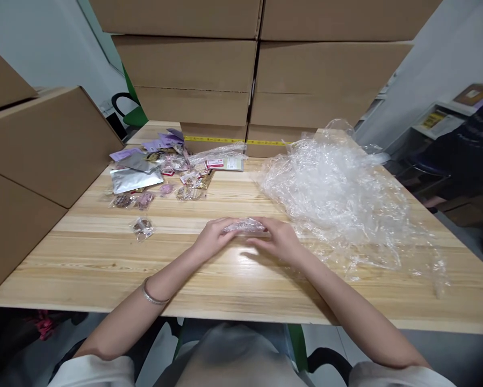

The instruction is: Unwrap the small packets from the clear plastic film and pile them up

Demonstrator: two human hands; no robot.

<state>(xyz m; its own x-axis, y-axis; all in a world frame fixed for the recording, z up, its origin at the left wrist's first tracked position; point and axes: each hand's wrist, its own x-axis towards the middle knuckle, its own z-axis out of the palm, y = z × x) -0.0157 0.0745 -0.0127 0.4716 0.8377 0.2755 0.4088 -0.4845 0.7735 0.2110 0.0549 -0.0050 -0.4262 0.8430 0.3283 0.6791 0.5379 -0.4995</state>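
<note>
Behind the heap of clear plastic film (322,183) rises a wall of stacked cardboard boxes (193,64), with a strip of yellow tape (213,140) running across its lower part. Beneath the heap spreads the pale wood-grained surface (116,274). Well to the left of the heap, more large cardboard boxes (31,140) flank that surface. The heap itself is loose, crumpled and shiny, thinning out toward the near side.

To the left of the heap, well apart from it, lies a jumbled cluster of small packets (172,158), some purple, some see-through, one or two with red and white labels. A silver pouch (134,180) lies flat at the near left of this cluster. Between cluster and heap, a long piece of clear film (219,153) stretches toward the foot of the boxes.

Just left of the heap's near edge, both hands meet over a small crumpled clear-plastic bundle (247,227), low above the surface or on it; I cannot tell which. The left hand (215,236) has its fingers and thumb clamped on the bundle's left end. The right hand (281,236), nearest the heap, has its fingers at the bundle's right end and its thumb spread apart below; whether they grip it, I cannot tell. Farther left of the heap than the hands, a single clear-wrapped packet (143,228) lies by itself. Smallest is the thin bangle (152,295) on the left wrist.
</note>
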